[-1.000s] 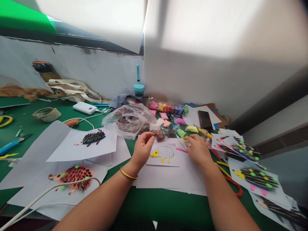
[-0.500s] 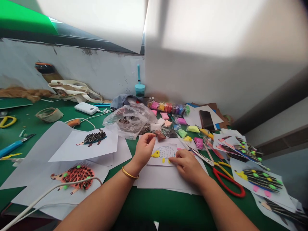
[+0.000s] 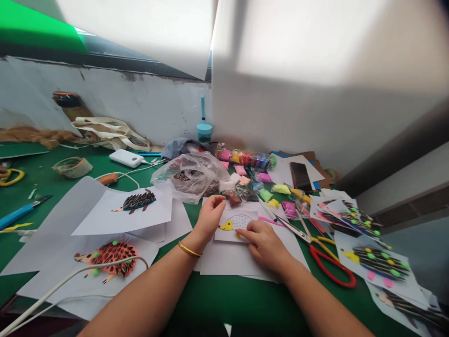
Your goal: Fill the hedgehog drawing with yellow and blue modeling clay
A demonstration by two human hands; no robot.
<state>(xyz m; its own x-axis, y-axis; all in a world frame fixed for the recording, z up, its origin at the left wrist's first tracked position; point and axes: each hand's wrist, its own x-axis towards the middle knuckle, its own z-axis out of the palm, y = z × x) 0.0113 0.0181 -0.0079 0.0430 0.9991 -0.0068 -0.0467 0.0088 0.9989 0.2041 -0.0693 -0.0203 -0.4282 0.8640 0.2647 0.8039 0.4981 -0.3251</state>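
Observation:
A small white card (image 3: 228, 237) bears a hedgehog picture with a yellow clay face (image 3: 226, 225) and a blue-outlined, blue-marked body (image 3: 243, 219). My right hand (image 3: 263, 241) reaches over it, index finger stretched onto the yellow clay foot at the body's lower edge and the other fingers curled; it holds nothing that I can see. At the card's left side rests my left hand (image 3: 210, 216), fingers curled together; whatever they may hold is hidden. Larger white sheets (image 3: 224, 262) lie beneath the card.
Red-and-yellow-handled scissors (image 3: 326, 260) lie at right, near finished seed hedgehogs (image 3: 380, 262). Behind the card are colored clay packets (image 3: 265, 194) and a plastic bag of sunflower seeds (image 3: 189, 178). At left are more hedgehog sheets (image 3: 121, 222), a white cable (image 3: 70, 281) and a blue-handled cutter (image 3: 17, 216).
My right hand has shifted left along the hedgehog's lower edge, from the right yellow foot to the left one. My left hand stays nearly still.

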